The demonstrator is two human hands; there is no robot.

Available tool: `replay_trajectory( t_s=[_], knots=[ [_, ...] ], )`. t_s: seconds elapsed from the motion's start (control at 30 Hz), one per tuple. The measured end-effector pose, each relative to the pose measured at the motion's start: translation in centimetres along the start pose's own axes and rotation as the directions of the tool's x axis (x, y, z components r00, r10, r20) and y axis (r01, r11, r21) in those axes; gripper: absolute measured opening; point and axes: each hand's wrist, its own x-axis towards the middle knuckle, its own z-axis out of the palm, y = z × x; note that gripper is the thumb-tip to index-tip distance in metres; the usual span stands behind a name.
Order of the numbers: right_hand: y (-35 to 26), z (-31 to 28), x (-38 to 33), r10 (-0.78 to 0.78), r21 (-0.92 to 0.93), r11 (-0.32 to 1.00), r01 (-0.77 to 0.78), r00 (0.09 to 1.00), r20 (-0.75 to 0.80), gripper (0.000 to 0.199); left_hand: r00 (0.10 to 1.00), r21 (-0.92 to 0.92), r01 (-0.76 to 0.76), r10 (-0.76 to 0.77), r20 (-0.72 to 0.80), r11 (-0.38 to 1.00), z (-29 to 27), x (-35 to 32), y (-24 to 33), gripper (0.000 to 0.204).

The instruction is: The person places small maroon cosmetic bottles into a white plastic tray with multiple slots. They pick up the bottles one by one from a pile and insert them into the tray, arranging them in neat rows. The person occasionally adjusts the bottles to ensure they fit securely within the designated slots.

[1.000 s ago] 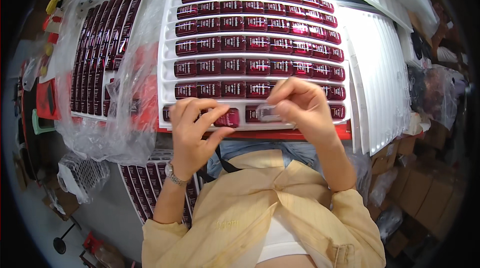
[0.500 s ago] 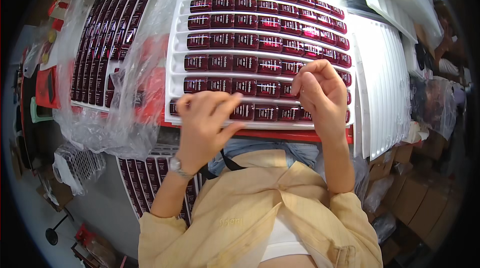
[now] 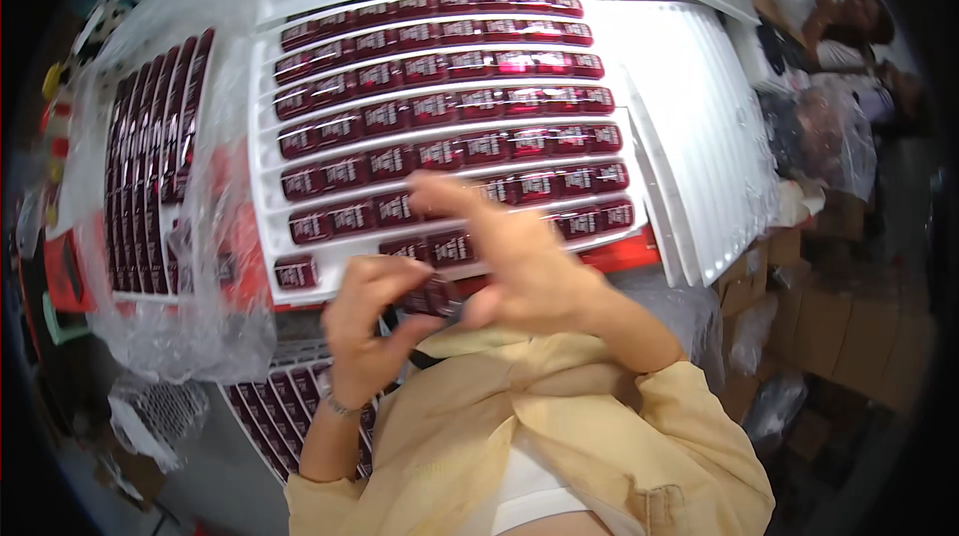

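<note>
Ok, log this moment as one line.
left hand: holding dark red bottle | right hand: close beside it, blurred, contact unclear | white tray: rows of bottles, gap in front row

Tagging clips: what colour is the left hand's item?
The item is dark red, head view.

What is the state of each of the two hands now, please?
Left hand: closed, holding a small dark red item.
Right hand: open, blurred by motion; whether it touches that item cannot be told.
</note>
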Motion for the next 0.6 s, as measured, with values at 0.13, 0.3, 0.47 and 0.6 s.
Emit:
replay_trajectory(
  t_s=[0.13, 0.3, 0.47, 0.6],
  knots=[
    [3.9, -11.9, -3.0, 0.216, -0.333, 0.806, -0.489, 0.768, -0.603, 0.027, 0.995, 0.552, -0.044, -0.013, 0.099, 0.833, -3.6, 1.5, -0.8, 0.039],
    [17.3, -28.5, -11.4, -0.106, -0.827, 0.115, -0.55, 0.821, -0.56, 0.03, 0.98, 0.535, -0.15, 0.053, 0.193, 0.831, -3.2, 1.1, -2.4, 0.04],
    [20.3, -31.0, -12.2, 0.164, -0.764, 0.185, -0.618, 0.786, -0.597, 0.019, 0.998, 0.637, -0.044, 0.003, 0.066, 0.77, -6.8, 0.2, -2.0, 0.048],
    [17.0, -28.2, -8.3, 0.17, -0.782, 0.201, -0.591, 0.807, -0.566, 0.019, 0.994, 0.629, 0.024, -0.083, 0.065, 0.777, -9.8, -0.7, -3.7, 0.041]
  ],
)
